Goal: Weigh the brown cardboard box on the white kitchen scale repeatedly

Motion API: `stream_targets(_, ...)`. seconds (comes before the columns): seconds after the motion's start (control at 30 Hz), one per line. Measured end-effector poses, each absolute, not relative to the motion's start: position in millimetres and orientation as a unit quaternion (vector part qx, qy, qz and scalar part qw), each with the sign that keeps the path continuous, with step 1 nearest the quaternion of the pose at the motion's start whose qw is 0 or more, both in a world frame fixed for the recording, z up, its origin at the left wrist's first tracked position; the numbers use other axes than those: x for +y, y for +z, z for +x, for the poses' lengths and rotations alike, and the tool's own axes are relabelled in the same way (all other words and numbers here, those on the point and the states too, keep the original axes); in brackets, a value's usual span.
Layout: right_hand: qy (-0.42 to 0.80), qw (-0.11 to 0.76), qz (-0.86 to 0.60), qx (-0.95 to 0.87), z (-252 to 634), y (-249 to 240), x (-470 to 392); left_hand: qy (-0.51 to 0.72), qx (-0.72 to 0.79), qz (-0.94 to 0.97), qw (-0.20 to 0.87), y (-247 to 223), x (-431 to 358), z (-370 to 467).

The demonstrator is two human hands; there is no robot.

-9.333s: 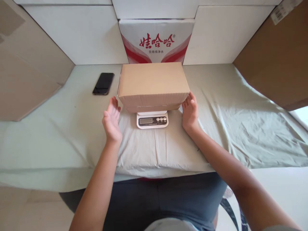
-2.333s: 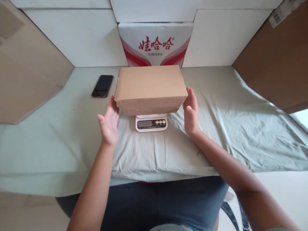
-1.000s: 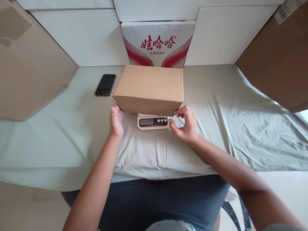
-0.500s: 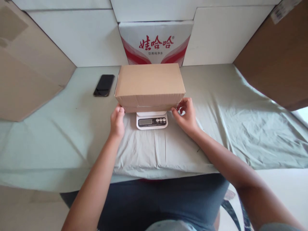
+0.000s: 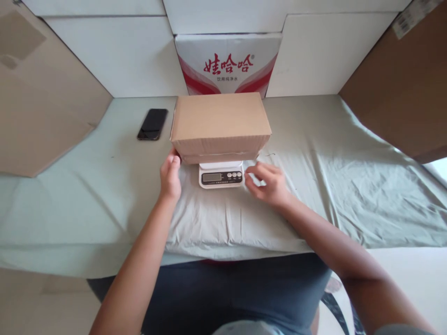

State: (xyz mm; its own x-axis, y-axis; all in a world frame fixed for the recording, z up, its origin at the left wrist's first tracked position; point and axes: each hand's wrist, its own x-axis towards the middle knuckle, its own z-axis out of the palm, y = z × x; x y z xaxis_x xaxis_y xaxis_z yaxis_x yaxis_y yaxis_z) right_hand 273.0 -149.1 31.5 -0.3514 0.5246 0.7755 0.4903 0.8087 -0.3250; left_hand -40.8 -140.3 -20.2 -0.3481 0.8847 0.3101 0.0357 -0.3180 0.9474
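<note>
A closed brown cardboard box [image 5: 221,116] rests on top of a small white kitchen scale [image 5: 220,178], covering its platform. The scale's display and round buttons face me, and the display looks blank. My left hand [image 5: 171,174] grips the box's lower left corner, its thumb in front and its other fingers partly hidden behind. Just right of the scale's buttons is my right hand [image 5: 268,182]. Its fingers are bent, with a gap between thumb and forefinger and nothing held; whether a fingertip touches the scale's edge is unclear.
A black phone [image 5: 152,124] lies left of the box on the pale green cloth [image 5: 307,186]. Behind stands a white and red carton [image 5: 228,65] against white panels. Large brown cartons flank both sides, the left carton [image 5: 45,102] and the right carton [image 5: 398,88].
My right hand has let go of the box's lower right corner and moved down beside the scale's buttons. My left hand remains at the left corner.
</note>
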Motion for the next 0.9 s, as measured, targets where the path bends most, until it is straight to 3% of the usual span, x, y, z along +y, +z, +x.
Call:
stream_targets(0.2, 0.029, 0.240, -0.375, -0.895, 262, 26, -162, 0.668, 0.483, 0.461, 0.328, -14, -143, -36)
stream_targets(0.47, 0.044, 0.163, -0.410, -0.896, 261, 32, -162, 0.660, 0.485, 0.477, 0.320, -16, -141, -38)
stream_targets(0.57, 0.052, 0.228, -0.383, -0.894, 264, 30, -160, 0.657, 0.487, 0.475, 0.324, -18, -141, -39)
stream_targets(0.67, 0.081, 0.381, -0.325, -0.862, 272, 25, -152, 0.662, 0.491, 0.469, 0.317, -20, -141, -40)
stream_targets(0.8, 0.111, 0.570, -0.386, -0.717, 281, 20, -135, 0.663, 0.490, 0.477, 0.305, -19, -142, -39)
stream_targets(0.9, 0.188, 0.604, -0.408, -0.658, 284, 16, -125, 0.658, 0.486, 0.483, 0.312, -17, -143, -38)
